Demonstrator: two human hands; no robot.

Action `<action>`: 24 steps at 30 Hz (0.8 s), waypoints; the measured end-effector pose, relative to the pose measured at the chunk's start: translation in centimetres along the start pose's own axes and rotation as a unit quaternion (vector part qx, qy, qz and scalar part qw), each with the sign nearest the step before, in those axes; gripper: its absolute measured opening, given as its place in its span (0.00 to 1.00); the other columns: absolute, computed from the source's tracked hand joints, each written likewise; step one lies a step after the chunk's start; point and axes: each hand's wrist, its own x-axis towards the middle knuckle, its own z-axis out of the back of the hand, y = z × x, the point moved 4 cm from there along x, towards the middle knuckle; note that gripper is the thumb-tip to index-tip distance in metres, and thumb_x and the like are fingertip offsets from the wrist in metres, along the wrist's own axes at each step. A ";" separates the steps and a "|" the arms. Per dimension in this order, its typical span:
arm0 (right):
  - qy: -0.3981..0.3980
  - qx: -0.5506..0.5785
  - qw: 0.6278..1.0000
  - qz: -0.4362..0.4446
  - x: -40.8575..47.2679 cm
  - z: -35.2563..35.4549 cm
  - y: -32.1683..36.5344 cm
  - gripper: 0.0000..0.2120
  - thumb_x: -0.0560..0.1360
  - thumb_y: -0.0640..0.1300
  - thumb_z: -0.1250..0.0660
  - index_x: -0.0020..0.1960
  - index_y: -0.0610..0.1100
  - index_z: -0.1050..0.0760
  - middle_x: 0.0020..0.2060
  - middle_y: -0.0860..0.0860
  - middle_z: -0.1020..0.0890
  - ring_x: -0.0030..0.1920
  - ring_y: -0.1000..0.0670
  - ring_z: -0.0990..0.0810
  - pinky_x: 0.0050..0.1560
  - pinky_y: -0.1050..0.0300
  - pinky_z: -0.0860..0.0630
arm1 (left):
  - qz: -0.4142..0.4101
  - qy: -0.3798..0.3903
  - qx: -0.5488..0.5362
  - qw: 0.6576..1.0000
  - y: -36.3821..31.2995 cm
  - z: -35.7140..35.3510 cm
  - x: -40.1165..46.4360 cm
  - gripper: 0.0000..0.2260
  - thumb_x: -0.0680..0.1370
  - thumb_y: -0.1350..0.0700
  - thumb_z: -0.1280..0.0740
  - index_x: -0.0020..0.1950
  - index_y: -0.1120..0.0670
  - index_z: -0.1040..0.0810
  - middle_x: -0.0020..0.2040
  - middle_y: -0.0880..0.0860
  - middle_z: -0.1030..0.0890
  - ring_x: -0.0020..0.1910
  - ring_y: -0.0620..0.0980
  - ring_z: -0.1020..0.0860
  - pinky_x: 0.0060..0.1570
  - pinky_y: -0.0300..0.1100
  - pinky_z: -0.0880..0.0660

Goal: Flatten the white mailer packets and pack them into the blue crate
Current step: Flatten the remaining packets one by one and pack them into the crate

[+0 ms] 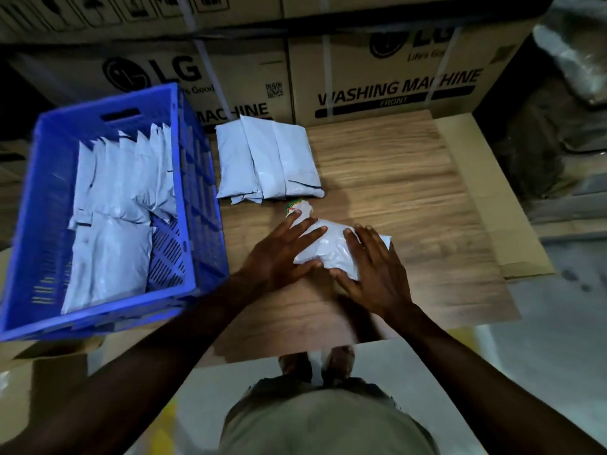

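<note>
flattening step: my left hand [279, 254] and right hand [374, 274] press, fingers straight, no grip, on a mailer packet [331, 247] right of the blue crate [184, 159]; next, lift it in.

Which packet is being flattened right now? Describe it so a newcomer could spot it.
Start at the blue crate on the left, then move right across the wooden table. The packet is the lone white mailer at the near edge, under both open hands, left and right. The other loose mailers lie stacked farther back, untouched.
</note>
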 end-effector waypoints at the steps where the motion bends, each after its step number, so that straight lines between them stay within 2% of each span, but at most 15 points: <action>1: -0.007 0.002 1.000 -0.003 0.5 0.7 0.3 0.36 0.81 0.67 0.42 0.78 0.42 0.34 0.75 0.39 0.29 0.75 0.38 0.31 0.66 0.36 0.27 | -0.002 -0.001 -0.002 1.000 -0.1 1.3 0.5 0.29 0.80 0.37 0.38 0.77 0.51 0.30 0.78 0.54 0.33 0.79 0.58 0.39 0.74 0.54 0.34; 5: -0.037 0.019 0.999 -0.022 2.4 3.0 2.9 0.37 0.81 0.69 0.47 0.78 0.43 0.33 0.74 0.40 0.28 0.74 0.38 0.29 0.65 0.36 0.26 | -0.014 -0.011 -0.002 1.000 0.2 6.2 1.3 0.29 0.80 0.36 0.35 0.77 0.49 0.29 0.78 0.51 0.32 0.80 0.53 0.40 0.70 0.55 0.29; 9: -0.085 0.032 0.996 -0.022 3.9 4.0 7.4 0.35 0.80 0.65 0.40 0.76 0.41 0.31 0.71 0.39 0.25 0.71 0.37 0.26 0.62 0.40 0.23 | -0.030 0.026 0.037 0.999 1.4 11.7 1.1 0.30 0.80 0.35 0.37 0.77 0.51 0.29 0.77 0.53 0.31 0.80 0.54 0.41 0.73 0.54 0.33; 11: -0.094 0.050 0.994 -0.037 4.8 3.9 10.3 0.35 0.80 0.64 0.40 0.77 0.41 0.31 0.71 0.38 0.25 0.71 0.37 0.27 0.61 0.38 0.23 | -0.055 0.033 0.060 0.996 2.5 14.3 0.3 0.29 0.81 0.36 0.38 0.76 0.53 0.28 0.76 0.56 0.29 0.79 0.58 0.38 0.74 0.55 0.33; 14: -0.106 0.067 0.991 -0.055 5.9 3.2 15.0 0.34 0.81 0.64 0.39 0.78 0.41 0.32 0.72 0.38 0.26 0.72 0.37 0.27 0.61 0.34 0.24 | -0.071 0.048 0.084 0.993 4.9 17.8 -1.6 0.28 0.81 0.38 0.37 0.76 0.53 0.29 0.76 0.55 0.30 0.79 0.57 0.38 0.72 0.58 0.32; 19: -0.125 0.060 0.987 -0.076 8.0 2.2 24.7 0.33 0.84 0.63 0.46 0.78 0.40 0.33 0.73 0.37 0.27 0.72 0.36 0.27 0.64 0.31 0.27 | -0.118 0.038 0.121 0.985 9.6 24.3 -5.6 0.27 0.81 0.41 0.35 0.74 0.57 0.27 0.73 0.57 0.26 0.76 0.60 0.33 0.73 0.56 0.33; 24: -0.101 0.077 0.983 -0.133 11.2 -1.0 35.5 0.34 0.84 0.64 0.50 0.79 0.41 0.35 0.73 0.38 0.28 0.74 0.35 0.30 0.64 0.29 0.28 | -0.168 0.044 0.135 0.976 17.7 30.0 -10.0 0.28 0.80 0.42 0.33 0.73 0.60 0.26 0.72 0.58 0.25 0.75 0.61 0.31 0.70 0.61 0.30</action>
